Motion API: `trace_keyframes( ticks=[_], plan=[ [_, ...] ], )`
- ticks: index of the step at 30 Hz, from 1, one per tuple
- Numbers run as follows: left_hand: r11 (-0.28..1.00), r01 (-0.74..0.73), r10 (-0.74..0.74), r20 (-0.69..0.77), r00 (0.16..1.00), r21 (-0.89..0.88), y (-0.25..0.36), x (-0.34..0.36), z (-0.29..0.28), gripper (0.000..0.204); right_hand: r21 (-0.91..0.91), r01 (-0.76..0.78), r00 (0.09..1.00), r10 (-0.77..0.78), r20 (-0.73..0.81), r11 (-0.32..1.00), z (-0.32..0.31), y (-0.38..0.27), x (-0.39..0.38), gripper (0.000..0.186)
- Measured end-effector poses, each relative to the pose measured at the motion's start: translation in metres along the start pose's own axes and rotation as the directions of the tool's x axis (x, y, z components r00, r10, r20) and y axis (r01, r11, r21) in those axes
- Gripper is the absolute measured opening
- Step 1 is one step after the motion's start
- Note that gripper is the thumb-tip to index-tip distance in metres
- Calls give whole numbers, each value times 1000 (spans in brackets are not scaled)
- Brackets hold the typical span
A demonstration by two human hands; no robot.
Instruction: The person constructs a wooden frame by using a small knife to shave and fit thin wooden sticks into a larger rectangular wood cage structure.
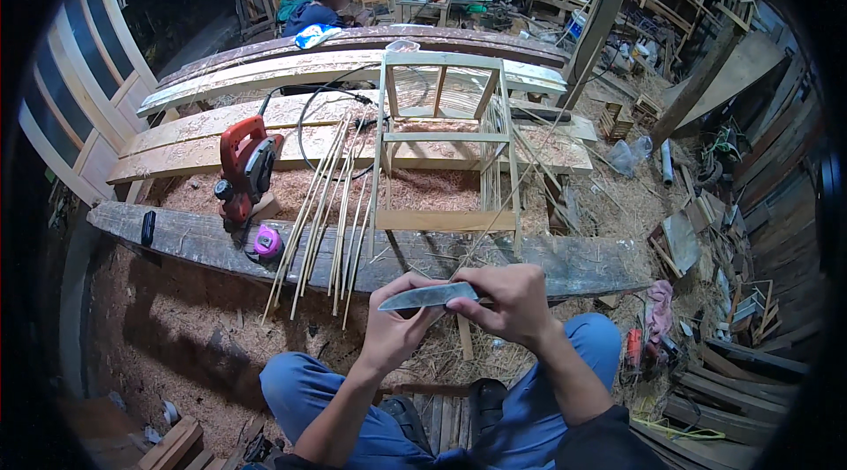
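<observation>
My right hand [507, 302] is closed on a knife, its broad grey blade [419, 296] lying horizontal with the tip to the left. My left hand [395, 329] is closed just behind and below the blade; what it grips is mostly hidden, though a thin pale strip [469, 254] runs up and right from between the hands. Beyond them, several long thin strips [322, 214] lie across a weathered beam [176, 232]. A slatted wooden frame [445, 220] stands behind the hands, near the middle.
A red power planer [243, 170] and pink tape measure [268, 243] sit at left. Planks [176, 145] lie beyond, strewn with shavings. Another person [313, 18] is at the back. A leaning post [591, 46] and scrap wood [750, 391] line the right; wooden door panels [93, 108] stand left.
</observation>
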State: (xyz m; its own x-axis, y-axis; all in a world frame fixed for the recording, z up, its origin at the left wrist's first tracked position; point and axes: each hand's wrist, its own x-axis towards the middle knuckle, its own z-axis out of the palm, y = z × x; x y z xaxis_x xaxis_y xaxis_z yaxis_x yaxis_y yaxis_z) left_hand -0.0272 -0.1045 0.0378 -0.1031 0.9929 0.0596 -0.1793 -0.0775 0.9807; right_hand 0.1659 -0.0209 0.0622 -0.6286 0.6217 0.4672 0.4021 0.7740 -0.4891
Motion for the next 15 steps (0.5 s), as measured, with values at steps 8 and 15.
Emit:
trace_keyframes(
  ticks=[8,15],
  plan=[
    [995,39,-41,-30,999,-89,3,-2,0,15,-20,20,995,-21,-100,1000,4,13,1,40],
    [995,65,-70,-76,995,-75,2,0,5,18,-9,-22,990,21,-141,1000,-2,18,3,40]
  ],
)
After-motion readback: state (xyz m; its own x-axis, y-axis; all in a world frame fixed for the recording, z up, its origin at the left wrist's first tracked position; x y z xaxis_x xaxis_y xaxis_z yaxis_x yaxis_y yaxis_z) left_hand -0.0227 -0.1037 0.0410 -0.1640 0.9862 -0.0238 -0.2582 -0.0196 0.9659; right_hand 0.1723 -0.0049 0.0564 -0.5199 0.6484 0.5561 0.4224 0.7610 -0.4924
